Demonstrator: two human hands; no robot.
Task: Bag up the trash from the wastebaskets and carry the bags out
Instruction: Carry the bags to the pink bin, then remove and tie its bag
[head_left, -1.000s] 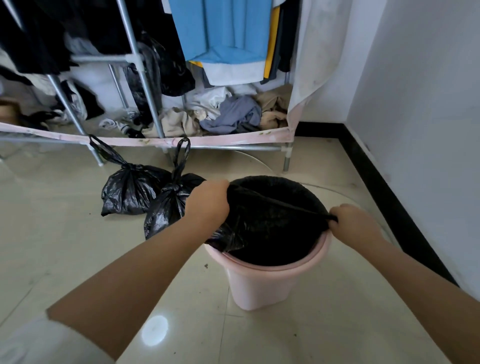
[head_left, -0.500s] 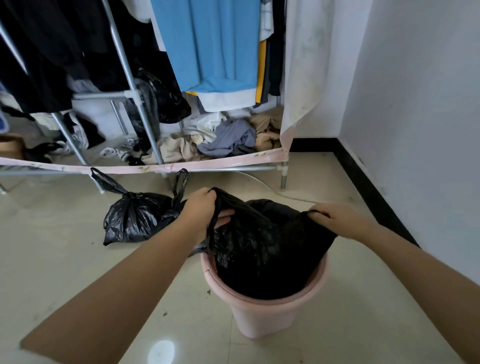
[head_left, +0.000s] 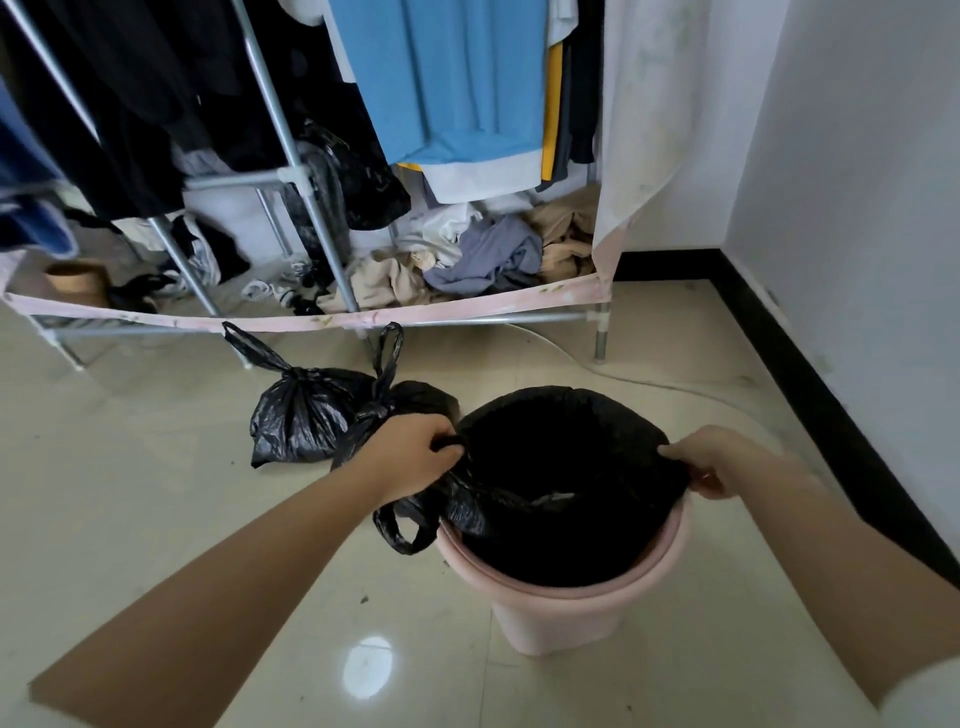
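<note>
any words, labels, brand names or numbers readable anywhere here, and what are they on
None can be read.
Pink bin: no label or print shows.
Black bag in the bin, held by both hands, and the two tied bags on the floor: plain, no print.
Hanging clothes: no logos or tags visible.
Pink strip along the rack's base: faint marks, too blurred to read.

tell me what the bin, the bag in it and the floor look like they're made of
Bin: likely plastic, smooth matte pink moulded wall. Bag: thin black plastic film, crinkled with glossy creases. Floor: probably glazed tile, glossy with a light reflection and a grout line.
</note>
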